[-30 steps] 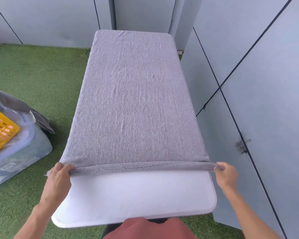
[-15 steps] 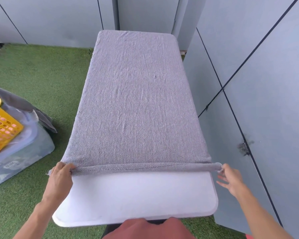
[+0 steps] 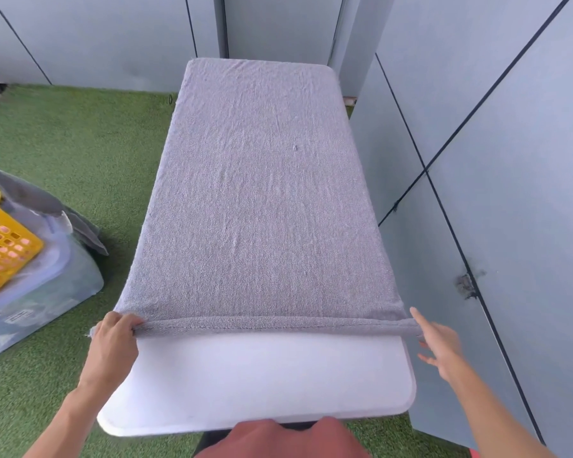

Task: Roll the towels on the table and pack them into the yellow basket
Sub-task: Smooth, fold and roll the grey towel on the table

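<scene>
A grey towel (image 3: 258, 193) lies spread flat along the white table (image 3: 258, 381), covering all but the near end. Its near edge is turned over into a thin first roll across the table's width. My left hand (image 3: 115, 338) grips the left end of that roll with curled fingers. My right hand (image 3: 439, 342) is at the right end with fingers spread and straight, its fingertips beside the roll, holding nothing. The yellow basket (image 3: 4, 246) stands on the floor at the far left, partly cut off by the frame.
The basket sits on a clear plastic storage bin (image 3: 40, 302) with a dark grey cloth (image 3: 47, 200) draped behind it. Green artificial turf (image 3: 80, 143) covers the floor. Grey wall panels (image 3: 493, 160) stand close along the table's right side.
My right hand has let go of the right end of the roll and opened its fingers. My left hand keeps its grip; the towel has stayed in place.
</scene>
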The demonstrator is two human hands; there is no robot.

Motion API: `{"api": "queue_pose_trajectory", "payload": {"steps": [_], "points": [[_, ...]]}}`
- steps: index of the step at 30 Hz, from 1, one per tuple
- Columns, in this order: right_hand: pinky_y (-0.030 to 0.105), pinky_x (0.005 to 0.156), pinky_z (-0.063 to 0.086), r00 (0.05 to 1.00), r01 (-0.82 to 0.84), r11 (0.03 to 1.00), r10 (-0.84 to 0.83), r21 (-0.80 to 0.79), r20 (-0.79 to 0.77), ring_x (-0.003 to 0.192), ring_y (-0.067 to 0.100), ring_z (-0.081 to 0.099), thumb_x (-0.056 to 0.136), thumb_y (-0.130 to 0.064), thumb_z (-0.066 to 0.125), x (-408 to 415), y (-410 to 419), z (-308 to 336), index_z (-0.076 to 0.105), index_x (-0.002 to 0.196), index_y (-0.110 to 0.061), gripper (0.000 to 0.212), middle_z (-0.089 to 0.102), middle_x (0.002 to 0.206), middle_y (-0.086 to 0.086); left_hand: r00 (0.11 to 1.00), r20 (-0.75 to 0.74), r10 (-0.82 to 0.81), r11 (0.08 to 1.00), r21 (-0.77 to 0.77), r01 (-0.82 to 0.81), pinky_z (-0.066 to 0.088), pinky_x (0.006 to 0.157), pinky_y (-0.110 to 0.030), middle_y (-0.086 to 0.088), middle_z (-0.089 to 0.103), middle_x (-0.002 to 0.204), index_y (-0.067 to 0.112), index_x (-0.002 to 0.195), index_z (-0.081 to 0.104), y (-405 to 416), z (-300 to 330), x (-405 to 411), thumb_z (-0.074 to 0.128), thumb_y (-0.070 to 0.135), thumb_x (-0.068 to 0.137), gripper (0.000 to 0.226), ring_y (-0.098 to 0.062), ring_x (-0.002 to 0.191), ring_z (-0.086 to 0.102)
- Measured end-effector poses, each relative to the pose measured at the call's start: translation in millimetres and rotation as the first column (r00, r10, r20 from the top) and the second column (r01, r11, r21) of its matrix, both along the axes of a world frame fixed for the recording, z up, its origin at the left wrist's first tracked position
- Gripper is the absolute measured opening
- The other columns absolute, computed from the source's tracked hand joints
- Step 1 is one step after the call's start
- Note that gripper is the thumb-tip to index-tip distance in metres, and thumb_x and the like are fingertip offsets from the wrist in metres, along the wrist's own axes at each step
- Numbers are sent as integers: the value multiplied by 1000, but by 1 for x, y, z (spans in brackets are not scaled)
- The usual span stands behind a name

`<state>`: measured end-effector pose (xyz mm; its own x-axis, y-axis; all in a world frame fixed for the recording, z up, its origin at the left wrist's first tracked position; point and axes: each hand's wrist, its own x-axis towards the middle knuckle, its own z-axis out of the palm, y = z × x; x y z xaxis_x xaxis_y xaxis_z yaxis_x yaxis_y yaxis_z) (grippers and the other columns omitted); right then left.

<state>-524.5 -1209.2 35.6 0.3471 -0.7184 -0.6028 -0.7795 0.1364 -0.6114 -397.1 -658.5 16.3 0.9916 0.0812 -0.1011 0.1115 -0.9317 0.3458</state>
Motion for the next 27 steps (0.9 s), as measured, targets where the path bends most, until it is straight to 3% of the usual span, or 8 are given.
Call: {"api": "queue_pose_trajectory", "payload": {"steps": [5, 8, 11, 14, 16, 19, 23, 27], "points": [[31, 51, 28, 919, -392, 842, 346, -371, -187, 49, 22, 38, 83, -31, 71, 2, -9, -3, 35, 50, -16, 51, 39, 47, 2, 1000, -1, -17, 1000, 16, 17, 38, 85, -53, -22, 56, 94, 2, 94, 72, 2, -3, 1, 52, -21, 77, 36, -46, 89, 53], [33, 52, 32, 848, -525, 735, 407, -429, -340, 54, 25, 46, 89, -23, 62, 8, -17, -1, 34, 48, -13, 51, 43, 50, 9, 1000, -9, -10, 1000, 18, 11, 38, 85, -53, -22, 56, 96, 3, 95, 71, 3, -4, 1, 51, -20, 78, 36, -46, 90, 52], [35, 57, 35, 810, -570, 712, 399, -411, -430, 62, 29, 53, 91, -18, 56, 11, -21, 0, 32, 46, -12, 51, 42, 53, 11, 1000, -14, -8, 1000, 19, 8, 38, 85, -53, -21, 56, 97, 5, 96, 71, 3, -5, 1, 51, -20, 77, 37, -46, 90, 52], [32, 52, 31, 858, -479, 795, 335, -373, -389, 55, 26, 46, 90, -22, 58, 11, -20, -3, 33, 45, -11, 52, 41, 49, 9, 1000, -5, -1, 1000, 11, 1, 37, 88, -55, -22, 56, 96, 4, 95, 71, 2, -5, 1, 52, -21, 75, 37, -47, 89, 53], [33, 56, 42, 913, -358, 878, 258, -318, -315, 57, 29, 52, 88, -28, 59, 8, -19, -7, 40, 47, -9, 49, 48, 51, 12, 1000, -4, 1, 1000, 15, -1, 37, 87, -55, -22, 55, 93, 4, 94, 71, 2, -6, 2, 53, -21, 74, 37, -46, 88, 52], [35, 57, 51, 991, -41, 997, 32, -69, -128, 61, 27, 56, 90, -25, 62, 3, -17, -13, 55, 70, -5, 29, 55, 67, 14, 1000, -17, 9, 999, 33, -8, 37, 86, -53, -19, 53, 92, 5, 97, 70, 3, -9, 1, 52, -20, 74, 38, -45, 89, 50], [26, 40, 53, 977, 202, 963, -210, 181, 30, 45, 20, 63, 95, -15, 57, 2, -16, -17, 50, 77, -7, 21, 59, 75, 14, 1000, -16, 14, 999, 38, -13, 37, 86, -54, -19, 52, 90, 5, 96, 70, 3, -11, 2, 52, -20, 74, 38, -45, 87, 50], [22, 38, 50, 971, 196, 980, -200, 43, 131, 65, 23, 56, 94, -18, 60, 6, -10, -27, 53, 81, -5, 20, 57, 87, 18, 1000, 6, -2, 999, 43, 1, 37, 85, -55, -18, 52, 86, 5, 94, 70, 5, -14, 2, 53, -21, 73, 37, -45, 83, 51]]}}
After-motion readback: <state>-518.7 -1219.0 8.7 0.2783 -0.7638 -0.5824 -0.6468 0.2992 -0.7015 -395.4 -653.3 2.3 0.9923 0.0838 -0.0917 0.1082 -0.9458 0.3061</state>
